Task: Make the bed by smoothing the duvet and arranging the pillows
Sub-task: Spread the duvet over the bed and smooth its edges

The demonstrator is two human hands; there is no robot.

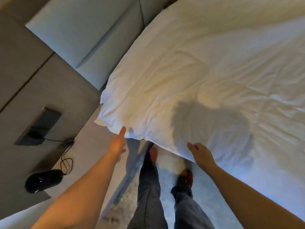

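Observation:
A white, wrinkled duvet (206, 76) covers the bed and fills the right and upper part of the view, its near corner hanging over the bed's edge. My left hand (117, 144) is stretched out with fingers apart, one fingertip touching the underside of that corner. My right hand (200, 154) lies open on the duvet's near edge, palm down. Neither hand grips the fabric. No pillow can be told apart from the bedding.
A padded headboard (92, 35) stands at the upper left. On the bedside surface (92, 146) lie a black round device (43, 180) and a cable. A dark panel (41, 126) is set in the wall. My legs and feet stand between bedside and bed.

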